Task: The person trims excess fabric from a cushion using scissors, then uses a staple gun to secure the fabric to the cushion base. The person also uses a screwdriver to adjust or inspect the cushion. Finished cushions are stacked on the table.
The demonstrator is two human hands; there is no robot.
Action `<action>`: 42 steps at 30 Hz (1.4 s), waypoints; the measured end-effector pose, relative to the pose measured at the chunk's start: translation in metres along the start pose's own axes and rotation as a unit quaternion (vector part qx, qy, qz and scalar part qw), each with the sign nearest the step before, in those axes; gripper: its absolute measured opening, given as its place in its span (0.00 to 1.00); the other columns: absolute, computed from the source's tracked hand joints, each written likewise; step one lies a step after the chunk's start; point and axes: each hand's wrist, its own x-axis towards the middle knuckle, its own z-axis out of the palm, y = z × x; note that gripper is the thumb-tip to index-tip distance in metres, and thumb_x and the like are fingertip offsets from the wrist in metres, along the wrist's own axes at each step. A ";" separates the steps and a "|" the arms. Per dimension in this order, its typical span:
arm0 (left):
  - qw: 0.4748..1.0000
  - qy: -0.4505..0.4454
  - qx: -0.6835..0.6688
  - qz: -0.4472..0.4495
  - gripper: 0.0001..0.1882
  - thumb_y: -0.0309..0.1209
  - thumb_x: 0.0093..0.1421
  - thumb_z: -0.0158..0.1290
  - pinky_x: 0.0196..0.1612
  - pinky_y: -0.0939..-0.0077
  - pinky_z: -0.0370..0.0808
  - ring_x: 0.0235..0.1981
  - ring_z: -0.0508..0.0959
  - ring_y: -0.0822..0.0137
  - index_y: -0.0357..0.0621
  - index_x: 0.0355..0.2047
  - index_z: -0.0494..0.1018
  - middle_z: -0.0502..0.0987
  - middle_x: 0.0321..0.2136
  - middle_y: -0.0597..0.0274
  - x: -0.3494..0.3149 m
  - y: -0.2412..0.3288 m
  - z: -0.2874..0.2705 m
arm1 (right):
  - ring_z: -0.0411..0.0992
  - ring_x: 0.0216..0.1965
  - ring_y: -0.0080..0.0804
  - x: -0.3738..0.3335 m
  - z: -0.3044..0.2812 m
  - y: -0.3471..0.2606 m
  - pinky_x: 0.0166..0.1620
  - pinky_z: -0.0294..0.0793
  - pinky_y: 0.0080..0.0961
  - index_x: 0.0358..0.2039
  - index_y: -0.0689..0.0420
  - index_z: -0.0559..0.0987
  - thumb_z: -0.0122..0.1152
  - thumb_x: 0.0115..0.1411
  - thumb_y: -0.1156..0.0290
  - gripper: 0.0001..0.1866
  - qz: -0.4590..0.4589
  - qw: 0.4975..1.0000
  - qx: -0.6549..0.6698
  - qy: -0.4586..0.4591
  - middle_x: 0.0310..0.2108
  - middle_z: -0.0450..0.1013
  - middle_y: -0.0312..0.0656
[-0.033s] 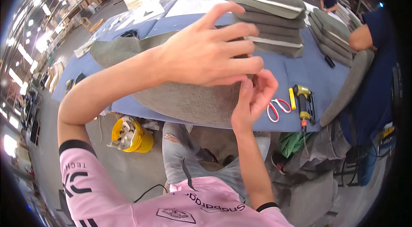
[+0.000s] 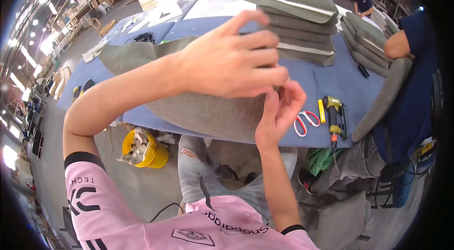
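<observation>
My left hand (image 2: 231, 63) reaches across from the left, back of the hand up. Its index finger and thumb come together at the tips, while the outer fingers are bent and spread. Right against those tips is my right hand (image 2: 280, 116), raised, with thumb and fingers closed in a pinch. Whatever lies between the fingertips is too small or hidden to make out. Below both hands a long curved piece covered in grey-green fabric (image 2: 208, 114) lies on the blue table (image 2: 302, 87); my left hand and forearm hide part of it.
Red-and-white-handled scissors (image 2: 307, 122), a yellow-handled tool (image 2: 322, 111) and a staple gun (image 2: 335, 115) with a hose lie to the right. Stacked grey cushions (image 2: 298, 23) stand behind. A co-worker (image 2: 409, 94) is close on the right. A yellow bucket (image 2: 158, 155) of scraps stands on the floor, left.
The outer fingers of my left hand have dipped slightly. Both hands stay fingertip to fingertip, and the view has shifted a little.
</observation>
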 end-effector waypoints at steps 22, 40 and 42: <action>0.995 0.009 0.096 -0.018 0.15 0.42 0.55 0.69 0.34 0.66 0.62 0.28 0.72 0.67 0.55 0.27 0.73 0.70 0.26 0.73 -0.011 0.052 -0.047 | 0.80 0.58 0.59 0.006 -0.016 -0.052 0.57 0.82 0.43 0.45 0.62 0.81 0.71 0.64 0.79 0.11 -0.076 0.987 -0.088 -0.110 0.55 0.82 0.56; 0.999 -0.010 0.047 -0.025 0.22 0.52 0.60 0.68 0.36 0.60 0.69 0.32 0.77 0.60 0.51 0.25 0.72 0.71 0.23 0.69 -0.010 0.058 -0.063 | 0.82 0.54 0.54 -0.003 -0.006 -0.072 0.51 0.84 0.39 0.39 0.64 0.80 0.67 0.64 0.80 0.04 -0.053 0.988 -0.096 -0.109 0.51 0.80 0.51; 0.999 -0.006 0.032 -0.002 0.22 0.51 0.58 0.69 0.35 0.59 0.70 0.32 0.78 0.59 0.50 0.25 0.72 0.72 0.23 0.69 -0.002 0.056 -0.059 | 0.82 0.54 0.55 -0.003 -0.009 -0.073 0.52 0.83 0.41 0.41 0.65 0.79 0.63 0.68 0.79 0.04 -0.053 0.985 -0.114 -0.115 0.51 0.79 0.53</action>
